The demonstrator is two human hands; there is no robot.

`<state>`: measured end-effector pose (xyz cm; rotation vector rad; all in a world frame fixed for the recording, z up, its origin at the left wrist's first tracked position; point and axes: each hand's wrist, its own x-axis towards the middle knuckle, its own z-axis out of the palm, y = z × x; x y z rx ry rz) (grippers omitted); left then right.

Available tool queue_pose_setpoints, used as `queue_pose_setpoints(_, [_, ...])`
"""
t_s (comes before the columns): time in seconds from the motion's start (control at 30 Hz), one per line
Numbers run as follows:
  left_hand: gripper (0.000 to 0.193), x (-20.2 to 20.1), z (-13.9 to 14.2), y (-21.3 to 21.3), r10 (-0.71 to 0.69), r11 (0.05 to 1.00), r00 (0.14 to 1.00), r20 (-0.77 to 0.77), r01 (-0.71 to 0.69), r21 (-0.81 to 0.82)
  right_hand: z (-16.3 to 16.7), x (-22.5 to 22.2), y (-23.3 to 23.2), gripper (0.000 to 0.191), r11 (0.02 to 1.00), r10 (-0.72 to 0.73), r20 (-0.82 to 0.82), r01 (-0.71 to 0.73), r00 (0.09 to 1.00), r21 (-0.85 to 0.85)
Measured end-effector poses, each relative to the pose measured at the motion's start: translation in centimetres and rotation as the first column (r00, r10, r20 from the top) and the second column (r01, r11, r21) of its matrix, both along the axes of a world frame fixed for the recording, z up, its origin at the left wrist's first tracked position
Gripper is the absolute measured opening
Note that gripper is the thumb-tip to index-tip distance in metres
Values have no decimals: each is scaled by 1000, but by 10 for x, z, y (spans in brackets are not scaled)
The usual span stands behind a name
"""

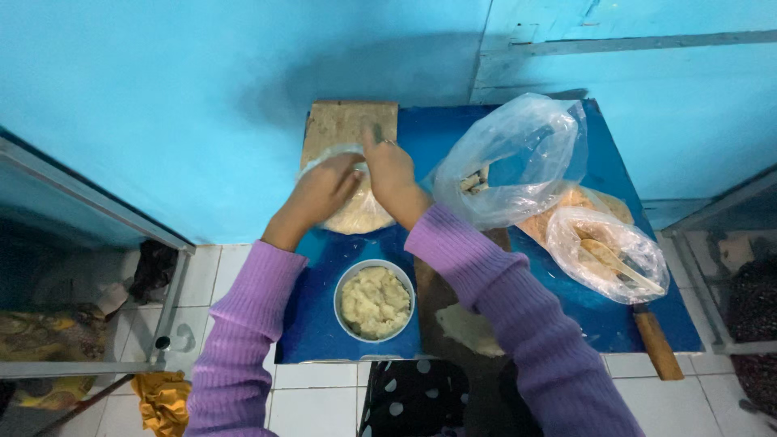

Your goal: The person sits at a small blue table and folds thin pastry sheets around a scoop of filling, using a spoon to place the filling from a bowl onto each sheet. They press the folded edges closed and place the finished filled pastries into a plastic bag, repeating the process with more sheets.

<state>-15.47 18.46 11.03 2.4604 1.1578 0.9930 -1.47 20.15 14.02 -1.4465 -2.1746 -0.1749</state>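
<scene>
My left hand [324, 190] lies flat, fingers loosely spread, on a thin round flatbread [356, 212] covered in clear plastic film, which sits toward the far left part of the blue table [607, 324]. My right hand [390, 166] presses on the same round from its far side, fingers stretched out and pointing away from me; I think the fingertips pinch the edge of the film, but I cannot tell for sure from here. The flatbread overlaps the near end of a wooden board [344, 121] that stands at the table's far edge against the turquoise wall [202, 81].

Just on my side of the flatbread, near the table's front edge, is a white bowl [374, 302] filled with pale, lumpy mash. To its right, at the front edge and partly under my right sleeve, lies a dark board with a flat piece of pale dough [469, 328] on it.

On the right half of the table a large clear plastic bag [518, 162] stands puffed up, and just beside it, nearer the right edge, a smaller clear bag [607, 251] lies over a wooden spoon and some stacked flatbreads. A wooden handle [657, 344] sticks out past the front right corner. Both my arms are in lilac ribbed sleeves.
</scene>
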Motion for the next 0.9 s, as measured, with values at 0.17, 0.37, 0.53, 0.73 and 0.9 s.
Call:
queue_pose_setpoints(0.17, [37,8,-8,8,-60,993,996,-63,66,98,19,17,-31,98,979,204,-83,-202,975,31])
queue_pose_setpoints(0.37, [42,11,-4,2,169,981,981,-96,-158,114,66,82,-135,66,914,407,-295,-381,865,142])
queue_pose_setpoints(0.53, [48,18,-5,-5,192,975,963,-191,-164,153,69,141,-207,53,967,251,-353,-248,901,57])
queue_pose_setpoints(0.73, [69,31,-29,8,151,986,880,-450,-169,-1,0,198,-230,61,921,294,-322,-356,900,-155])
queue_pose_setpoints(0.9, [71,40,-28,8,304,935,877,-372,-201,291,-70,198,-226,76,873,326,-309,-410,893,-262])
